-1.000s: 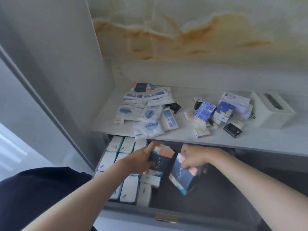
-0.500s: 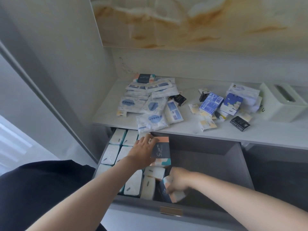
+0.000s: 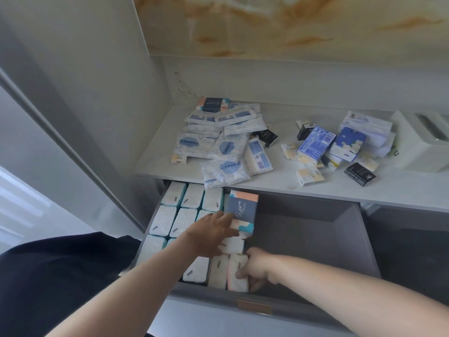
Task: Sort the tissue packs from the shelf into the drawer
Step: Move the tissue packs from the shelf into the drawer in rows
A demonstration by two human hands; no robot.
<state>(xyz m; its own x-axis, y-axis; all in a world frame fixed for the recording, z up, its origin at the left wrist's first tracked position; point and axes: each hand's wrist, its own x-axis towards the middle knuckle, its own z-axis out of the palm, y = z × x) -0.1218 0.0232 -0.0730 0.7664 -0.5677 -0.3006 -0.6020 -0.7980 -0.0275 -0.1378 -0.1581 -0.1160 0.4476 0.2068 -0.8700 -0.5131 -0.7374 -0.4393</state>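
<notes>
Both hands are down in the open drawer, each grasping a pack.

Your shelf (image 3: 274,181) spans the view above them, white, and it carries what is not yet sorted. Below its front edge stands the grey drawer (image 3: 306,229), pulled out towards you. Its left part is filled and its right part is bare floor. A dark sleeve (image 3: 60,276) covers the lower left corner of the view.

At the far right of the shelf sits a white tissue box (image 3: 422,147). Near it lies the right heap (image 3: 340,144), a mix of blue, white, cream and black packs. Well apart from that, the left heap (image 3: 226,147) of pale blue-and-white packs reaches the shelf's front lip, right above the drawer.

Inside the drawer, rows of white packs (image 3: 184,215) stand on edge, touching one another.

Your left hand (image 3: 213,235) reaches over those rows and pinches the lower left edge of the navy pack (image 3: 243,207). That pack stands upright at the back of the drawer, at the right end of the filled part, its peach top just under the shelf.

Your right hand (image 3: 260,266) is at the drawer's front wall, fingers curled round the front pack (image 3: 237,263). This white-and-peach pack stands on edge, touching the white pack to its left.

A brass pull (image 3: 254,307) sits on the drawer's face, just below that hand.
</notes>
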